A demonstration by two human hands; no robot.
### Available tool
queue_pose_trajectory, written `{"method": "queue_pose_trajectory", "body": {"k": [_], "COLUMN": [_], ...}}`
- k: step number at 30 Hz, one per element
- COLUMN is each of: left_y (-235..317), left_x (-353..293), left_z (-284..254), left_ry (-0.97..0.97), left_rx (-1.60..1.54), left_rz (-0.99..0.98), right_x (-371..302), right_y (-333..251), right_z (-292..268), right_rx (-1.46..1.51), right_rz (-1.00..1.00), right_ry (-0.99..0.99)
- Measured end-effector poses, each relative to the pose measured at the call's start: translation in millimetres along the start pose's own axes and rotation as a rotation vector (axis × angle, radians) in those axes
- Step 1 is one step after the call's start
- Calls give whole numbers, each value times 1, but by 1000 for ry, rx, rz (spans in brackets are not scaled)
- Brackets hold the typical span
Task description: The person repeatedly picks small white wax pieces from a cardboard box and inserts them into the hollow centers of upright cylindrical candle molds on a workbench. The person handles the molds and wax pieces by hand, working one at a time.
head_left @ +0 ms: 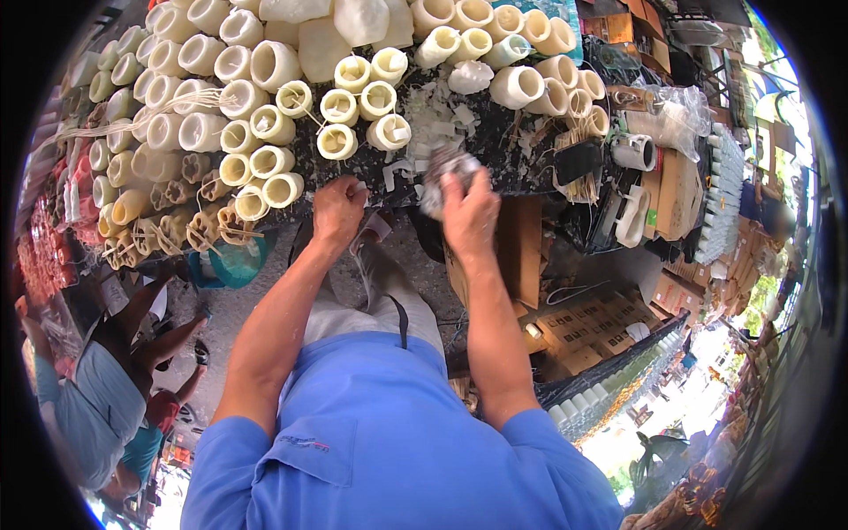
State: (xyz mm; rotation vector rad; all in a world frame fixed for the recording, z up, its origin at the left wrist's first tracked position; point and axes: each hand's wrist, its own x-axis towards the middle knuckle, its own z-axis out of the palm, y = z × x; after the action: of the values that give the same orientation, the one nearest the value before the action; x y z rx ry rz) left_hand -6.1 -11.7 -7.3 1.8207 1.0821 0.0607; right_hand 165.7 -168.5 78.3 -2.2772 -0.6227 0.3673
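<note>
My right hand [471, 212] is closed round a crumpled brown-and-white rag [439, 177], smeared by motion, over the front edge of the black-covered table [521, 177]. At the same edge, further left, my left hand [337, 214] is curled up with its fingers pressed together. Something small and pale may show at its fingertips, but I cannot make it out. Just beyond that hand stand several hollow cream wax cups [337, 141], some with white pieces inside. White wax scraps [433, 124] lie scattered beyond the rag.
Rows of wax cups [201, 55] fill the table's left side, with large white wax blocks [360, 22] at the back. A white mug [634, 152] and cardboard [676, 194] stand at right. Below are an open carton [521, 252] and a teal basin [238, 262]. Other people [102, 397] are at lower left.
</note>
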Motion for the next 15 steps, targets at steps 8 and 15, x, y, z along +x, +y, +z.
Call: {"method": "queue_pose_trajectory", "body": {"k": [8, 15], "left_y": [0, 14], "left_x": [-19, -34], "left_z": [-5, -13], "left_ry": [164, 47], "left_rx": [31, -446], "left_rz": [57, -264], "right_x": [74, -4], "right_y": [53, 2], "right_z": [-22, 11], "right_rx": [-299, -146], "right_rz": [74, -182], "right_ry": [121, -165]}}
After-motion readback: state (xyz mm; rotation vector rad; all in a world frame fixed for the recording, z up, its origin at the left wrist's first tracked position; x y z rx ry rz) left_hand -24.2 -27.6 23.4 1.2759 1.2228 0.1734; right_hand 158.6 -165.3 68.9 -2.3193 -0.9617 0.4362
